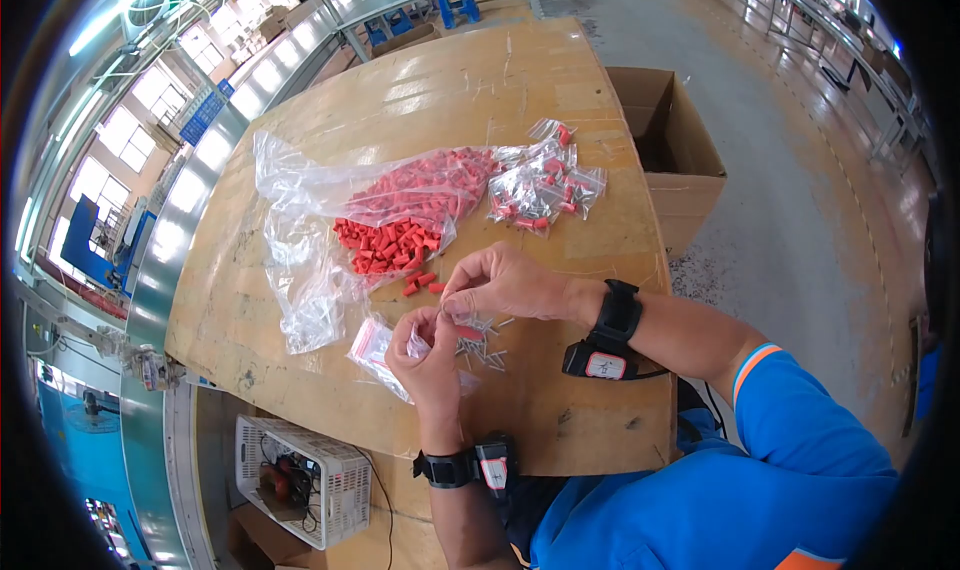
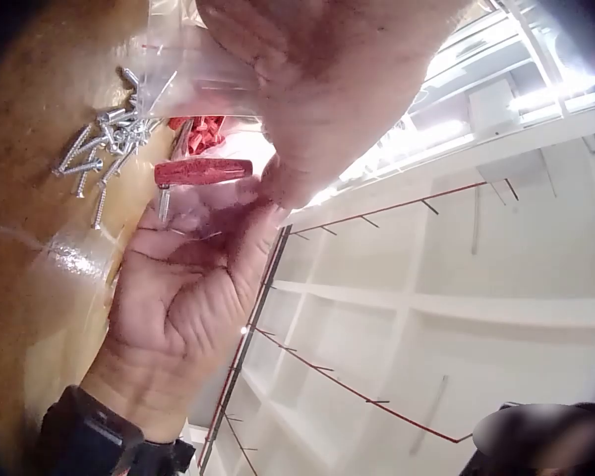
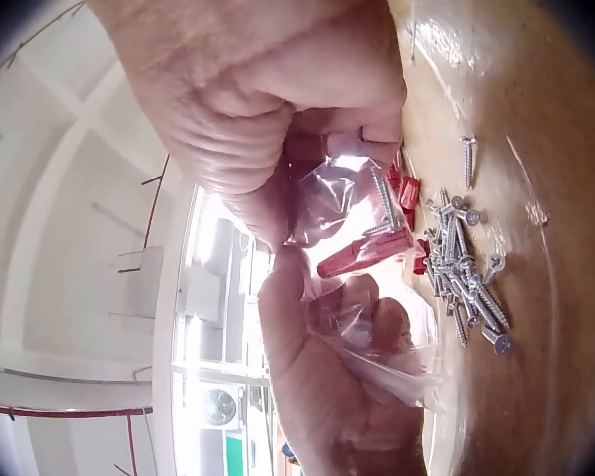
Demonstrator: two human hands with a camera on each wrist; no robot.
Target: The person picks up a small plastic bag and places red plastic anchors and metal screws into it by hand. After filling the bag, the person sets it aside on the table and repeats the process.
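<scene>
Between the two hands is a small clear plastic bag [image 3: 327, 203] with a red plastic plug [image 3: 362, 254] and silver screws [image 3: 383, 201] in it. My left hand [image 1: 425, 365] grips the bag from below in the right wrist view, the film bunched at its fingers. My right hand [image 1: 512, 285] pinches the bag's edge, thumb tip close to the left thumb. Under the hands lies a loose pile of silver screws [image 3: 466, 273] on the table. A stack of flat clear bags [image 1: 372, 348] lies beside the left hand, partly hidden by it.
A large clear bag spills red plugs [image 1: 390, 246] onto the table [image 1: 540, 395] beyond the hands. Several filled small bags [image 1: 535, 192] are heaped at its right. An open cardboard box [image 1: 690, 195] stands past the right edge; a white crate [image 1: 345, 495] sits below at left.
</scene>
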